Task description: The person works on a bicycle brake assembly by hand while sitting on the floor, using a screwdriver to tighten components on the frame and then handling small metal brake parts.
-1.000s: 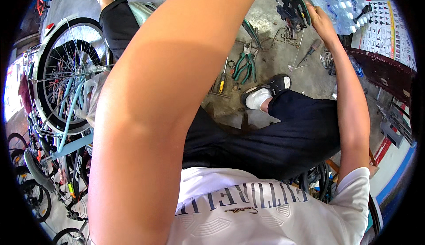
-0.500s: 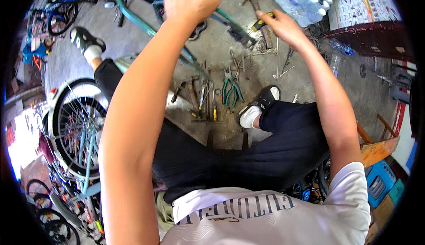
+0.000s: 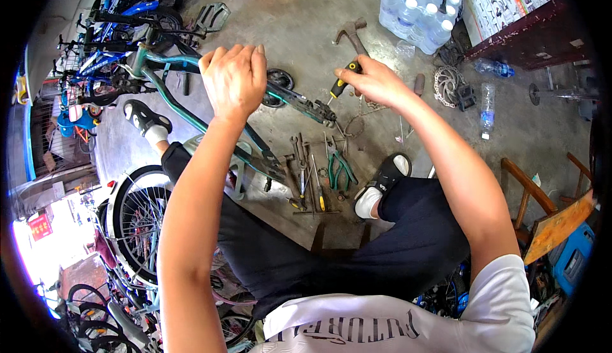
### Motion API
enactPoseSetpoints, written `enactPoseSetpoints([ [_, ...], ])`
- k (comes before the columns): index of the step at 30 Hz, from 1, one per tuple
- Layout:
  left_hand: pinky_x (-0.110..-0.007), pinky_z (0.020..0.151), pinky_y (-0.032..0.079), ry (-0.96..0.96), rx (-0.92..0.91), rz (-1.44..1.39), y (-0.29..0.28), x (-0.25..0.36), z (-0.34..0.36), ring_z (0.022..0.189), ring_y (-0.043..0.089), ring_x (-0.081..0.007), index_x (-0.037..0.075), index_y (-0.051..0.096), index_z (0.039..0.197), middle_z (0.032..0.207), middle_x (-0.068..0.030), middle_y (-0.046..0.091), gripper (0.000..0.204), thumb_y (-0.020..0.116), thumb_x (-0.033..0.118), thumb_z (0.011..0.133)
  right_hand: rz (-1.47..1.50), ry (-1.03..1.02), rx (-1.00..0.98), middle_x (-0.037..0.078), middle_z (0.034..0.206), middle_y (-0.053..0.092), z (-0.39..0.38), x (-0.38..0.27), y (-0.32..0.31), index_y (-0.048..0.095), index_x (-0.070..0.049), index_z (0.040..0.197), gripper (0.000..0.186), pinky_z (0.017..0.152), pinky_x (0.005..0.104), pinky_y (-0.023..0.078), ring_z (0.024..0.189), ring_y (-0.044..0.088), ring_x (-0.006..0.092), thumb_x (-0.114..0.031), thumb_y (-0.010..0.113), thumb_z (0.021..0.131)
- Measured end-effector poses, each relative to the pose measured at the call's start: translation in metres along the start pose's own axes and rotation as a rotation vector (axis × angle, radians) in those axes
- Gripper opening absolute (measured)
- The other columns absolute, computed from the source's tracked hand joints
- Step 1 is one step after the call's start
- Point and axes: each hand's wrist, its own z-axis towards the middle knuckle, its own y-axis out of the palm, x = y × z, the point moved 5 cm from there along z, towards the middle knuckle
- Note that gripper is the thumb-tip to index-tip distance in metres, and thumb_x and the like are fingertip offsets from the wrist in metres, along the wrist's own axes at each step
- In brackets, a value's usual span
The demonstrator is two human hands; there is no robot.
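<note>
My left hand (image 3: 234, 85) is closed round a tube of the green bicycle frame (image 3: 172, 101), which slants across the view. In my right hand (image 3: 376, 80) is a screwdriver (image 3: 345, 79) with a yellow and black handle. Its shaft points down at the dark end of the frame, and I cannot tell whether the tip touches. A claw hammer (image 3: 350, 33) shows just beyond the right hand. Its handle runs behind the fingers, so whether the hand also holds it is hidden.
Green-handled pliers (image 3: 339, 165), a yellow-ended screwdriver (image 3: 319, 190) and other tools lie on the floor between my feet. A chain (image 3: 447, 86) and a bottle (image 3: 487, 112) are at the right, below packed water bottles (image 3: 417, 12). Bicycles (image 3: 137, 225) crowd the left.
The view has shifted, showing more of the frame and the floor beyond. My left hand appears lower and further left. My right hand, with the screwdriver, appears lower and left, nearer the frame's dark end.
</note>
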Motion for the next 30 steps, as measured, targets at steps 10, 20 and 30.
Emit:
enactPoseSetpoints([
  [10, -0.043, 0.082, 0.039, 0.012, 0.036, -0.034, -0.001, 0.001, 0.001, 0.075, 0.056, -0.0317, 0.008, 0.064, 0.076, 0.073, -0.0088, 0.059, 0.032, 0.052, 0.025, 0.100, 0.296, 0.055, -0.028, 0.010, 0.084, 0.067, -0.007, -0.008, -0.017, 0.062, -0.006, 0.115, 0.054, 0.058, 0.0340, 0.052, 0.067, 0.065, 0.0172, -0.050, 0.073, 0.086],
  [20, -0.043, 0.080, 0.039, 0.021, 0.038, -0.032, -0.001, 0.001, 0.000, 0.073, 0.055, -0.0308, 0.009, 0.065, 0.078, 0.072, -0.0082, 0.058, 0.028, 0.052, 0.023, 0.099, -0.107, -0.077, -0.472, 0.016, 0.094, 0.070, -0.023, -0.005, 0.025, 0.072, 0.003, 0.096, 0.085, 0.082, 0.0421, 0.051, 0.094, 0.066, 0.0260, -0.081, 0.067, 0.080],
  [30, -0.043, 0.079, 0.042, 0.034, 0.142, -0.018, 0.004, -0.006, -0.003, 0.068, 0.059, -0.0292, 0.012, 0.064, 0.067, 0.068, -0.0031, 0.062, 0.031, 0.059, 0.025, 0.094, 0.233, -0.054, -0.663, 0.001, 0.098, 0.062, -0.031, -0.008, 0.038, 0.062, -0.001, 0.127, 0.060, 0.070, 0.0271, 0.044, 0.087, 0.054, 0.0096, -0.052, 0.068, 0.096],
])
